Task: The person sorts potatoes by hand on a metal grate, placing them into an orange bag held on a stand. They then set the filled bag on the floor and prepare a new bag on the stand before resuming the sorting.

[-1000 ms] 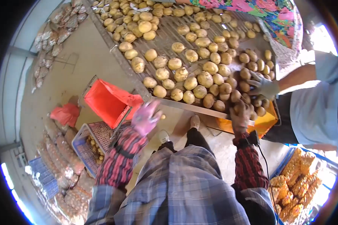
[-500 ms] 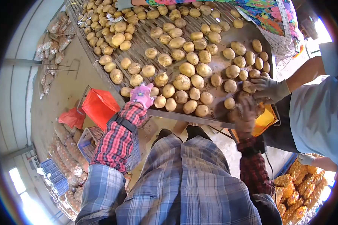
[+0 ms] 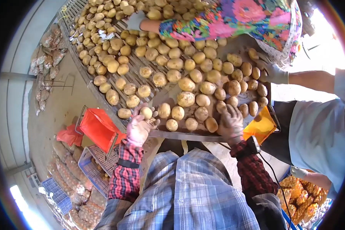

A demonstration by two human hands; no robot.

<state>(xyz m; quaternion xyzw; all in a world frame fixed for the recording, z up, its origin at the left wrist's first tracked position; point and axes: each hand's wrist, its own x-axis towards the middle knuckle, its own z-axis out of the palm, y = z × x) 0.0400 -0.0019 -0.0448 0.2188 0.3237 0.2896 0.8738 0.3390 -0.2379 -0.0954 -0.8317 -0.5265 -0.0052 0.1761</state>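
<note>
My left hand (image 3: 138, 128), in a pale pinkish glove, is turned palm up at the near edge of the sorting table (image 3: 172, 135). Its fingers curl around a potato (image 3: 145, 112). On the right, my gloved right hand (image 3: 232, 124) rests on the table with fingers extended. Its fingertips are right at a potato (image 3: 221, 106), and no potato shows in its grip. Between my hands lie several loose potatoes, among them a potato (image 3: 171, 125) near the front edge and a potato (image 3: 211, 124) beside my right hand.
A person's flowered sleeve (image 3: 226, 21) crosses the far side, its gloved hand (image 3: 136, 21) over piled potatoes. Another person's gloved hand (image 3: 272, 71) is at the right. A red bag (image 3: 99, 124) and a yellow bag (image 3: 261, 124) hang at the table edge. Crates (image 3: 92, 161) stand lower left.
My left hand has turned palm up and now holds a potato. My right hand has shifted left. The flowered sleeve reaches farther across; the gloved hand at right has moved away from mine.
</note>
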